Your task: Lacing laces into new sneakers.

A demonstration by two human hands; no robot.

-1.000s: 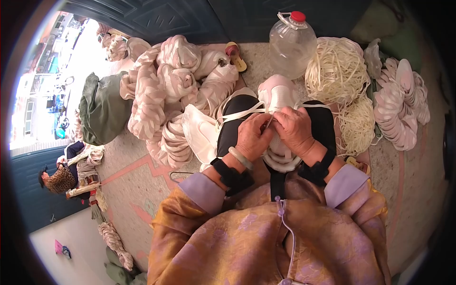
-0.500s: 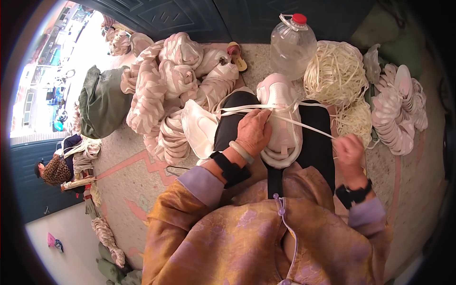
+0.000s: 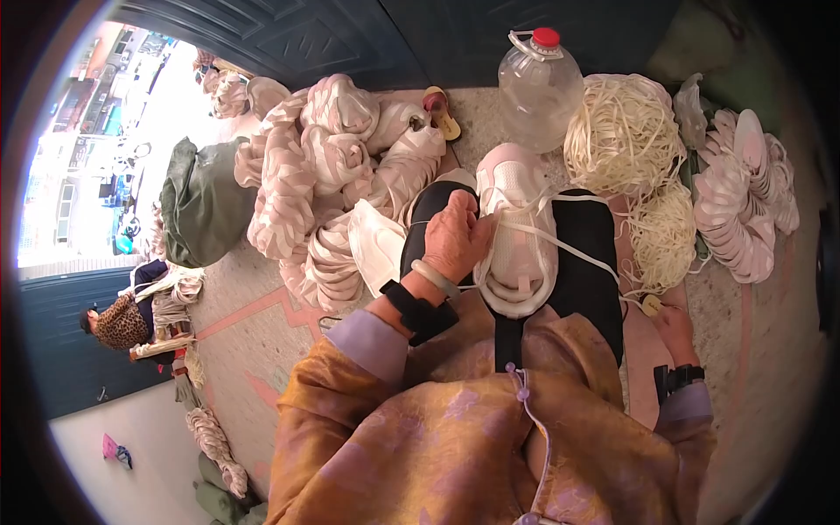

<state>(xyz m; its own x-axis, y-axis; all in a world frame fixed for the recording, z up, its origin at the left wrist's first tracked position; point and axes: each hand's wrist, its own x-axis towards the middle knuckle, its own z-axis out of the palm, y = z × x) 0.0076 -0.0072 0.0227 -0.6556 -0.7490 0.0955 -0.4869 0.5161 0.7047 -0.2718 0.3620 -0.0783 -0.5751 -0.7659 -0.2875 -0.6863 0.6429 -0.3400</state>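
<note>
A white and pale-pink sneaker (image 3: 514, 223) lies across my black-trousered lap, its heel opening toward me. My left hand (image 3: 453, 236) is at the left edge of its tongue, thumb and fingers pinched together on the flat white shoelace (image 3: 518, 207). The rest of that lace drapes slackly over my right thigh and ends near a small yellow piece (image 3: 651, 304). Beside this piece, low at my right, is my right hand (image 3: 672, 334). Its fingers are curled and partly hidden, so what they hold, if anything, does not show.
Bundles of pale-pink shoe pieces (image 3: 337, 175) lie at left beside a green sack (image 3: 203, 203). Ahead stand a clear jug (image 3: 541, 96) and a slipper (image 3: 441, 114). Piled lace (image 3: 623, 136) and stacked pink-white pieces (image 3: 739, 206) are at right. Another person (image 3: 122, 324) sits far left.
My right hand has moved down, away from the shoe; the lace stretched toward it now hangs slack. My left hand has shifted slightly leftward, its fingers now more curled.
</note>
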